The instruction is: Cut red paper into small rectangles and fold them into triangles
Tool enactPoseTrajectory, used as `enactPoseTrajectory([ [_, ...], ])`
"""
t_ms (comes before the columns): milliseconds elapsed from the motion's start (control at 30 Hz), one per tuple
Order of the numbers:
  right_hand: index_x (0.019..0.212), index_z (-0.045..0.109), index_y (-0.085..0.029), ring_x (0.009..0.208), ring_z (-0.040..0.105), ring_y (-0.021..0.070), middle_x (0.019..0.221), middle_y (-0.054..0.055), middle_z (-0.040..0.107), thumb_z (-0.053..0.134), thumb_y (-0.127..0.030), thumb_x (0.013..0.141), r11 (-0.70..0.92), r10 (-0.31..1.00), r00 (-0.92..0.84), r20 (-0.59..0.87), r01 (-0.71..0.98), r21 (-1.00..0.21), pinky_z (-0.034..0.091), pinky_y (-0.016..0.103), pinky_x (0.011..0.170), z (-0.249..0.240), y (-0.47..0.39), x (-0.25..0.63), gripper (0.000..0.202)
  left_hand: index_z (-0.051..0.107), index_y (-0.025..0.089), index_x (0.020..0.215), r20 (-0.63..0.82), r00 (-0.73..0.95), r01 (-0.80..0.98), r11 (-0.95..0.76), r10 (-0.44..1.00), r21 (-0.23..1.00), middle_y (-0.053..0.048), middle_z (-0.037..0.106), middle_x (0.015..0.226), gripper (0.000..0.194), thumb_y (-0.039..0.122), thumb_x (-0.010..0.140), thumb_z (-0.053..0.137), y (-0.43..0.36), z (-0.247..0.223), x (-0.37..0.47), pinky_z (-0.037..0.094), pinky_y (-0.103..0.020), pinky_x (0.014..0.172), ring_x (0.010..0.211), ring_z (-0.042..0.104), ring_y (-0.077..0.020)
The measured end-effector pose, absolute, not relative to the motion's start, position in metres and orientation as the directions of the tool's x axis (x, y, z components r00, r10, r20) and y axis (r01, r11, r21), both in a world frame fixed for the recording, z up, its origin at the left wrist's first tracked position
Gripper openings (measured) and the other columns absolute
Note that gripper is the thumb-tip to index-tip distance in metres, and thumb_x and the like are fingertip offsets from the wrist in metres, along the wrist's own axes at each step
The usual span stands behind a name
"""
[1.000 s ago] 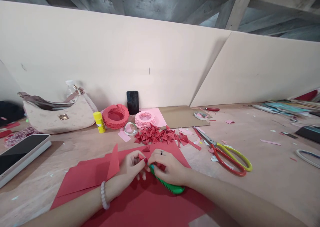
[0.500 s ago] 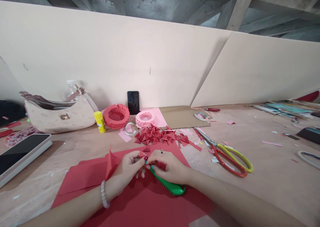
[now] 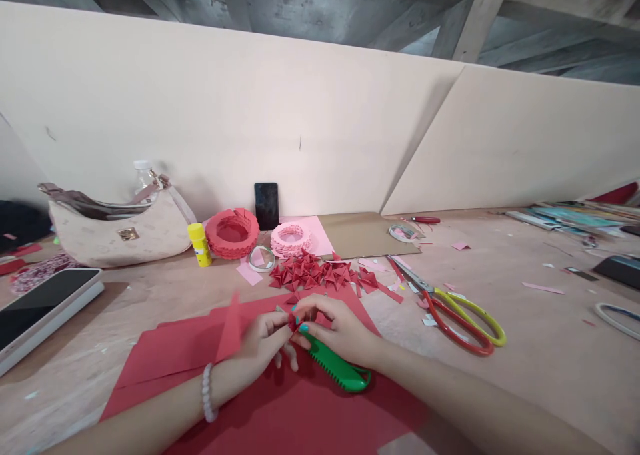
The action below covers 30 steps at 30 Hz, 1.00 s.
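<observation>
Over the red paper sheets (image 3: 300,415), my left hand (image 3: 263,341) and my right hand (image 3: 343,328) meet, fingertips closed on a small folded piece of red paper (image 3: 293,321). Fingers hide most of that piece. A red paper strip (image 3: 231,328) stands up beside the back of my left hand; how it is held there is hidden. Under my right palm lies a green tool with a ridged edge (image 3: 337,368), its front end covered. Just beyond the hands is a pile of folded red paper triangles (image 3: 310,271).
Scissors (image 3: 460,308) with red and yellow handles lie at right among paper scraps. Behind the pile are a red paper ring (image 3: 233,235), a pink paper ring (image 3: 290,238), a glue stick (image 3: 200,245), a phone (image 3: 267,205) and cardboard (image 3: 360,235). A handbag (image 3: 120,235) stands left.
The fingers of both hands have shifted around the small paper piece. My left hand has turned slightly, and the upright strip has swung a little right. The green tool stays in place.
</observation>
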State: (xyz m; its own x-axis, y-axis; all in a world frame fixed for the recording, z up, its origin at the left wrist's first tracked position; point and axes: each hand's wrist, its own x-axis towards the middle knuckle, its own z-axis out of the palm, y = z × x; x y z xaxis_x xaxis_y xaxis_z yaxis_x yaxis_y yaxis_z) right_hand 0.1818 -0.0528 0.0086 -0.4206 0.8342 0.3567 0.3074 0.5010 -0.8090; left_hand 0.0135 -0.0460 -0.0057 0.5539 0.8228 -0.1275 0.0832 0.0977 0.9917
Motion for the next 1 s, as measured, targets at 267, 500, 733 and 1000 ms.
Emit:
enactPoseTrajectory([
  [267, 0.083, 0.056, -0.019, 0.071, 0.054, 0.0110, 0.078, -0.001, 0.059, 0.047, -0.002, 0.068, 0.371, 0.896, -0.342, 0.283, 0.228, -0.900, 0.041, 0.023, 0.065, 0.003, -0.051, 0.178, 0.024, 0.056, 0.011, 0.081, -0.211, 0.583, 0.174, 0.133, 0.785, 0.976, -0.001, 0.060, 0.052, 0.022, 0.023, 0.067, 0.045, -0.055, 0.017, 0.015, 0.033, -0.016, 0.038, 0.039, 0.051, -0.0081],
  [500, 0.087, 0.055, -0.019, 0.066, 0.051, 0.0101, 0.074, -0.002, 0.057, 0.047, -0.002, 0.069, 0.383, 0.887, -0.357, 0.293, 0.215, -0.898, 0.041, 0.023, 0.063, 0.003, -0.053, 0.176, 0.026, 0.055, 0.011, 0.088, -0.158, 0.640, 0.177, 0.056, 0.752, 0.983, -0.003, 0.062, 0.059, 0.029, 0.035, 0.073, 0.047, -0.049, 0.005, 0.018, 0.033, -0.015, 0.036, 0.041, 0.053, -0.0086],
  [733, 0.094, 0.055, -0.021, 0.083, 0.051, 0.0129, 0.091, 0.002, 0.053, 0.050, -0.002, 0.069, 0.472, 0.860, -0.356, 0.365, 0.286, -0.834, 0.041, 0.026, 0.075, -0.001, -0.052, 0.177, 0.032, 0.056, 0.010, 0.091, -0.138, 0.655, 0.231, -0.023, 0.743, 0.973, -0.002, 0.062, 0.056, 0.028, 0.033, 0.079, 0.044, -0.048, 0.004, 0.015, 0.034, -0.015, 0.039, 0.042, 0.050, -0.0076],
  [1000, 0.075, 0.057, -0.018, 0.067, 0.050, 0.0108, 0.075, -0.001, 0.055, 0.056, -0.009, 0.069, 0.308, 0.924, -0.289, 0.251, 0.175, -0.935, 0.039, 0.023, 0.061, -0.002, -0.048, 0.176, 0.011, 0.057, 0.010, 0.097, -0.116, 0.630, 0.168, 0.012, 0.768, 0.986, -0.007, 0.065, 0.066, 0.040, 0.043, 0.076, 0.049, -0.043, -0.007, 0.014, 0.037, -0.016, 0.038, 0.045, 0.055, -0.0098],
])
